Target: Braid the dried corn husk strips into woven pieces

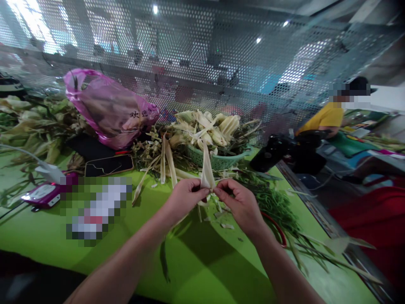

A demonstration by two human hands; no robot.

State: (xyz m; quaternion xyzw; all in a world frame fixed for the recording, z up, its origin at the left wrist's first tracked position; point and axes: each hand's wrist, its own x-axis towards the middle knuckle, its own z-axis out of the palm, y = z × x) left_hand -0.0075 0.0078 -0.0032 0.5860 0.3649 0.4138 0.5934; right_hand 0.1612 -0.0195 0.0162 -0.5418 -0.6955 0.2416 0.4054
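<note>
Between my hands a pale dried corn husk (207, 169) stands upright, narrowing to a point at its top. My left hand (190, 194) pinches its lower left side between thumb and fingers. My right hand (236, 200) pinches the lower right end, fingertips close to those of the left. Just behind the husk stands a green plastic basket (218, 161), heaped with folded pale husks (218, 128). Loose husk strips (169, 158) lie to the left of the basket, and small scraps (227, 226) are scattered below my hands.
A pink plastic bag (110, 109), a phone (109, 165) and a purple power strip (50, 192) occupy the left side of the green table (142, 253). Green plant strands (278, 207) and red-handled scissors (280, 230) lie right. Beyond the table edge sits a person in yellow (322, 118).
</note>
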